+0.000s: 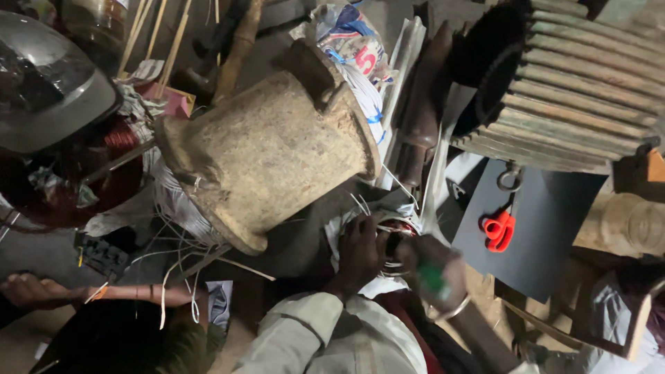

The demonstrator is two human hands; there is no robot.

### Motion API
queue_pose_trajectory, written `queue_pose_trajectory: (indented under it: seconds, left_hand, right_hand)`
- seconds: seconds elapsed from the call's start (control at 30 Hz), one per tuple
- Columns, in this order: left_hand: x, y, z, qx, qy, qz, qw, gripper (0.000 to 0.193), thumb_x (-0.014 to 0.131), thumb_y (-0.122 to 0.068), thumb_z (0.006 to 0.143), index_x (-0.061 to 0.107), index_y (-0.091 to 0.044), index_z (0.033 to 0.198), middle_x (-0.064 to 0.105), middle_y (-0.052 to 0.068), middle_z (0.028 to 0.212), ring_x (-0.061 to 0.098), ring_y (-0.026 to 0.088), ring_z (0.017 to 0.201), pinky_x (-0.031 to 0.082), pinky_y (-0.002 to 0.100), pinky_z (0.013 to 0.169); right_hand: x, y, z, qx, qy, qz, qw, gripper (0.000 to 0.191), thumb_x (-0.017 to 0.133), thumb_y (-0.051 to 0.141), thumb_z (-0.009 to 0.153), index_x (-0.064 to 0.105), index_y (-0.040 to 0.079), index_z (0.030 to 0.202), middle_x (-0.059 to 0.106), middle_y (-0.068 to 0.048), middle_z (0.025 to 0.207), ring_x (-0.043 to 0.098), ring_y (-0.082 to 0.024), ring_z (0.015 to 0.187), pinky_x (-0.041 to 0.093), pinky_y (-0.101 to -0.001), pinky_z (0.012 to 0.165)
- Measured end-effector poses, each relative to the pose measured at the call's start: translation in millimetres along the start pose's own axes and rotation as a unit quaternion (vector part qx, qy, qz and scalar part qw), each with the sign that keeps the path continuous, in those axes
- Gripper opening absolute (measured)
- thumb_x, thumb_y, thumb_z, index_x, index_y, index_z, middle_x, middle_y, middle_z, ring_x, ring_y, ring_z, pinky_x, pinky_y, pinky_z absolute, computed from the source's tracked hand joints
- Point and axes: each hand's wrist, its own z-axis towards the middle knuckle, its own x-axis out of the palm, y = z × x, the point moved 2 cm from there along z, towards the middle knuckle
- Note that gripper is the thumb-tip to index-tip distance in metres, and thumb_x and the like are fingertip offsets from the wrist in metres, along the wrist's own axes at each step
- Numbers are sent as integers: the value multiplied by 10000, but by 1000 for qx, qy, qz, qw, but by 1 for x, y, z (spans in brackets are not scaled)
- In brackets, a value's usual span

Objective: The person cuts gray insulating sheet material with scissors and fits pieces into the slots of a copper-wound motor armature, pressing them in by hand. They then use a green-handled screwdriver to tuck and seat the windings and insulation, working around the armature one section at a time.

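Note:
My left hand [360,251], in a pale sleeve, presses its fingers onto a small motor stator [396,232] with copper winding and white insulation strips sticking out of it. My right hand [435,271] is just right of the stator, blurred by motion. It is closed around a small green object [432,278], and a metal bangle [447,310] sits on the wrist. The stator lies low in the middle of the view, just below a large rusty motor casing [270,152]. Both hands hide most of the stator.
A ribbed grey motor housing [582,83] fills the top right. Orange-handled scissors [499,232] lie on a dark sheet [547,242]. A dark helmet [48,76] and a copper coil [119,138] are at left. Another person's hand [28,287] and arm reach in bottom left.

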Motion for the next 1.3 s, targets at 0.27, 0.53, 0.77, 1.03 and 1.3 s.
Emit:
queue_pose_trajectory:
  seconds: [0.27, 0.53, 0.77, 1.03, 1.3]
  left_hand:
    - [1, 3, -1, -2, 28, 4, 1000, 403, 652, -300, 934, 608, -98, 1280, 638, 218, 1162, 590, 453, 1082, 459, 572, 912]
    - [12, 14, 0, 10, 37, 36, 999, 435, 684, -243, 892, 605, -69, 1283, 644, 202, 1180, 591, 445, 1100, 470, 552, 920]
    - [-5, 2, 8, 40, 63, 23, 997, 532, 761, -324, 827, 587, -53, 1250, 644, 210, 1148, 605, 452, 1081, 466, 551, 902]
    - [8, -11, 13, 13, 32, 70, 997, 506, 747, -264, 856, 611, -115, 1320, 625, 228, 1148, 612, 449, 1030, 499, 546, 849]
    - [20, -6, 16, -63, 70, 112, 989, 397, 740, -256, 876, 643, -128, 1240, 652, 211, 1056, 624, 451, 993, 498, 570, 844]
  right_hand:
    - [-1, -49, -10, 89, -48, 26, 995, 359, 605, 330, 971, 688, 32, 788, 636, -118, 653, 613, -225, 550, 436, -381, 516]
    - [-32, -146, 32, 32, -14, -170, 985, 487, 816, 326, 749, 689, -45, 1038, 767, -165, 869, 718, -318, 778, 538, -427, 677]
    - [-13, -72, -34, 144, -76, 17, 986, 392, 648, 383, 918, 740, 5, 966, 711, -132, 788, 691, -257, 660, 516, -373, 588]
    - [-12, -105, -29, 264, -144, 182, 936, 413, 603, 393, 1008, 663, -16, 993, 740, -118, 818, 740, -196, 704, 570, -339, 610]
    - [-13, -97, -42, 239, -198, 229, 923, 342, 571, 328, 1080, 697, 22, 996, 749, -91, 838, 719, -185, 720, 575, -332, 700]
